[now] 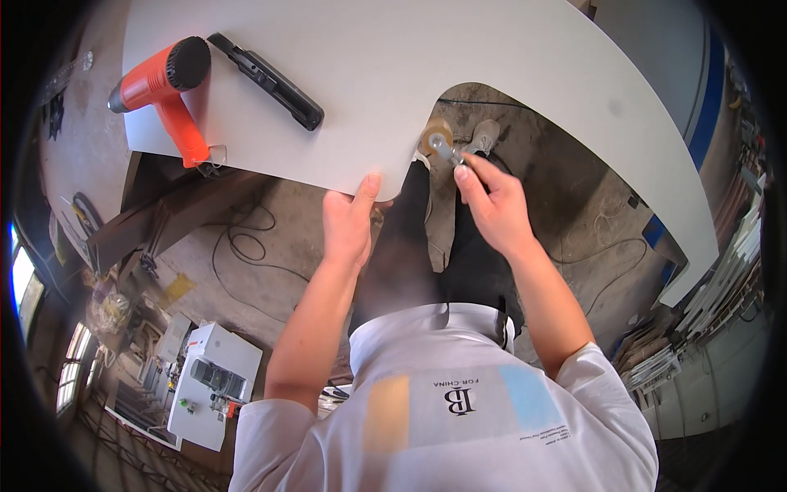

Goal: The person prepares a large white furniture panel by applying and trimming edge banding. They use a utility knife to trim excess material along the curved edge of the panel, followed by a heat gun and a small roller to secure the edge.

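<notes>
On the white panel [459,57] in the head view we count one orange heat gun [160,90] and one black utility knife [266,79], lying near each other at the far left end and well apart from our hands. We have two hands at the panel's curved cut-out edge. Our left hand [348,221] lies mostly open, its fingers flat under the panel and its thumb on top, touching the edge. Our right hand [492,205] is closed narrowly around the handle of a small metal tool [443,148] (its exact kind is hard to tell), whose tip meets the edge just beside a brownish strip [434,131]. We see no containers among these things.
</notes>
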Demonstrator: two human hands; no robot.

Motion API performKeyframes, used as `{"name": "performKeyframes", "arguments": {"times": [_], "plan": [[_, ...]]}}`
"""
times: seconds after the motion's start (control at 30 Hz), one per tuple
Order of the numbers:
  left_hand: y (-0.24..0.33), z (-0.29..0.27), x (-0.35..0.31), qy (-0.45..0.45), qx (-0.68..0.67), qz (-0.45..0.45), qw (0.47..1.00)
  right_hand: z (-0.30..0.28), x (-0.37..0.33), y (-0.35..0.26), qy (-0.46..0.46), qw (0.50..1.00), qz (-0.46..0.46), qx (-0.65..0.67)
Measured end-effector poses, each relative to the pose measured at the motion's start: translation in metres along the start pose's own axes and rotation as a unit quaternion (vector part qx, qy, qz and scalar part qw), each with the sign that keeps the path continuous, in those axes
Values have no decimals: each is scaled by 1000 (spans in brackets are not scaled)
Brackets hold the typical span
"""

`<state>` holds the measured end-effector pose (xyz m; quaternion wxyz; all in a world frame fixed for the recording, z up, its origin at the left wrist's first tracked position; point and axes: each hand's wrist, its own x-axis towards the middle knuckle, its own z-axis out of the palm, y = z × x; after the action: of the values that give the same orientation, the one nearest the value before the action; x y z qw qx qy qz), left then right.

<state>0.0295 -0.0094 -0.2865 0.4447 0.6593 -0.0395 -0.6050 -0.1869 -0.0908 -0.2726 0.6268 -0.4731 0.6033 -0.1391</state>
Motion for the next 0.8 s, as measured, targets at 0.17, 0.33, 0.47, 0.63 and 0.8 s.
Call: {"name": "performKeyframes", "arguments": {"times": [0.17, 0.33, 0.47, 0.63, 0.8], "plan": [[0, 0, 0, -2, -10, 9, 1000, 2, -6, 5, -12, 1000, -8, -21], [2, 2, 0, 3, -8, 10, 1000, 8, -13, 10, -20, 1000, -21, 1], [1, -1, 1, -1, -1, 0, 1000, -2, 3, -4, 4, 999, -17, 27], [1, 1, 0, 4, -7, 5, 1000, 3, -3, -4, 12, 998, 35, 57], [-2, -3, 1, -3, -1, 0, 1000, -6, 16, -12, 13, 998, 32, 61]]}}
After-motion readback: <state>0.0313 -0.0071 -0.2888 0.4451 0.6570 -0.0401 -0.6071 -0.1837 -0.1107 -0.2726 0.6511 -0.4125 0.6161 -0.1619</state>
